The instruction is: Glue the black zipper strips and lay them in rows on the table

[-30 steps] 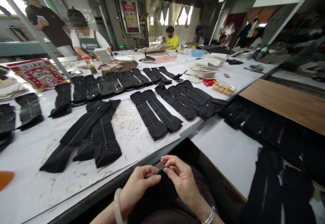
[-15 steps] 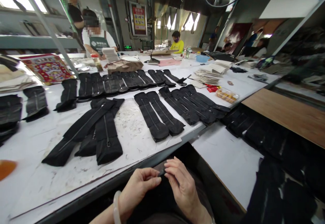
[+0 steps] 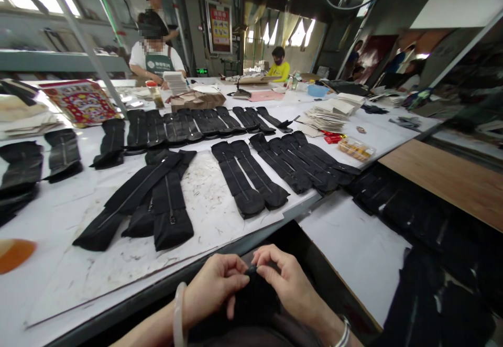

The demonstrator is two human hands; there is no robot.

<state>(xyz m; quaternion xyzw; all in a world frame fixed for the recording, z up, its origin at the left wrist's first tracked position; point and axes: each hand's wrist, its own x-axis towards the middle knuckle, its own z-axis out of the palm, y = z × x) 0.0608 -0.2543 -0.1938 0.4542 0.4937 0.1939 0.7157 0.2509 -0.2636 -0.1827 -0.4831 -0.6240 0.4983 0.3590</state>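
Below the table's front edge, my left hand and my right hand meet over a black fabric piece lying in my lap. Both hands pinch its upper edge, fingertips almost touching. A pale bangle circles my left wrist and a silver bracelet my right. On the white table above them lie rows of black zippered fabric strips, the nearest a loose pile at centre left.
More black pieces cover a lower white surface at right, beside a brown board. Stacks of paper, a clear box and a red patterned sheet sit farther back. People work beyond the table's far side.
My view has tilted up and shifted. My hands have closed in together on the black piece, and the right fingers now curl down over its edge.
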